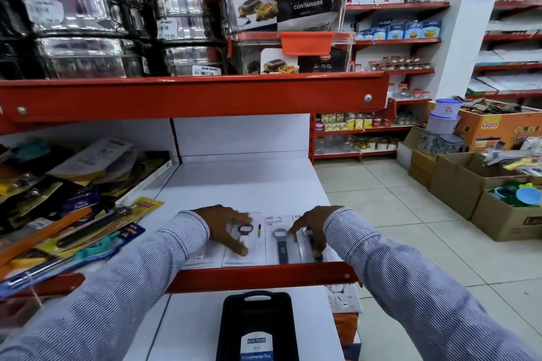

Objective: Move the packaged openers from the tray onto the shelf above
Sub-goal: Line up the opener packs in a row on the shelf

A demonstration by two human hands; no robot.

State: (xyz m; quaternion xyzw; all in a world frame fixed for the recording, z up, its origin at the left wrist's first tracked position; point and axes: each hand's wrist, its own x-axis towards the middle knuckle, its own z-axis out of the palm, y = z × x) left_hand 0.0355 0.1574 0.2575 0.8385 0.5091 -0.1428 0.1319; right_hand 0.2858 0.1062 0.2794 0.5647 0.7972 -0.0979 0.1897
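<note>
Three flat white cardboard cards, each with a bottle opener blistered to it, lie side by side on the white shelf (243, 182) just behind its red front lip, in the lower middle of the frame.

The left hand (225, 228) lies spread over the left packaged opener (245, 239), fingers released and pressing flat. The right hand (312, 228) rests on the right packaged opener (318, 255), one finger pointing toward the middle packaged opener (281, 243); it grasps nothing that I can see.

The cards look light, thin and somewhat bendy, and probably slide on the smooth shelf. They are best pinched at a card edge or over the stiff opener.

Each long axis runs front to back, ring heads pointing toward the shelf's back panel, handles toward the camera.

The black plastic tray (256, 325) sits below, at the bottom centre.
</note>
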